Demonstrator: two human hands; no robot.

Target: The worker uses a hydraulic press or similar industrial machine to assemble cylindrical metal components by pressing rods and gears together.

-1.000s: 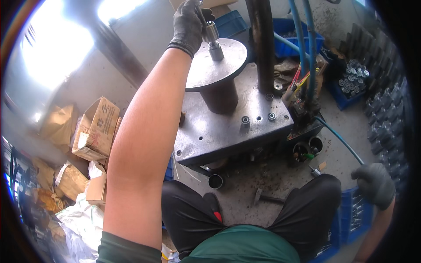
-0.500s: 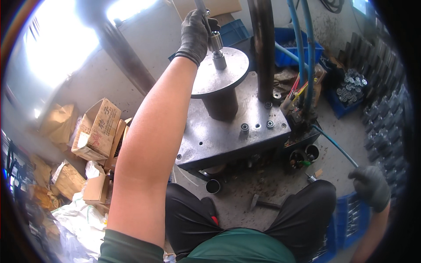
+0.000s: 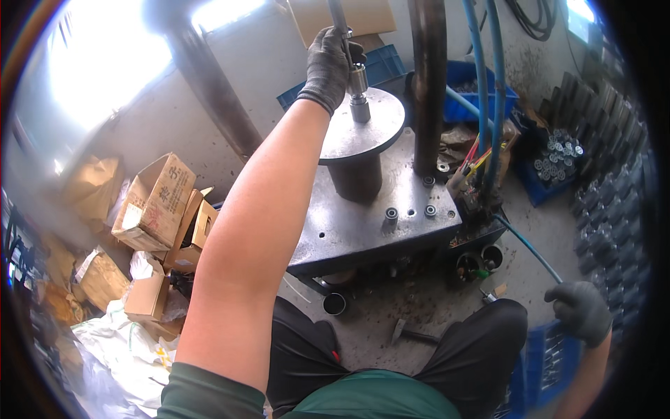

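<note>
Beside the left hand (image 3: 328, 70) stands a cylinder (image 3: 359, 82).

A wide fisheye view from the left of two head-worn cameras looked down and ahead. The shirt (image 3: 377, 396) and knees (image 3: 506, 328) were nearest, the machine (image 3: 366, 230) farther off, the wall (image 3: 248, 63) far behind; boxes (image 3: 157, 202) were at left, metal parts (image 3: 618, 216) at right.

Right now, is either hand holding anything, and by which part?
The left hand seems to hold a metal rod low down, just above the steel cylinder. Whether the right hand grips the blue hose can't be told.
</note>
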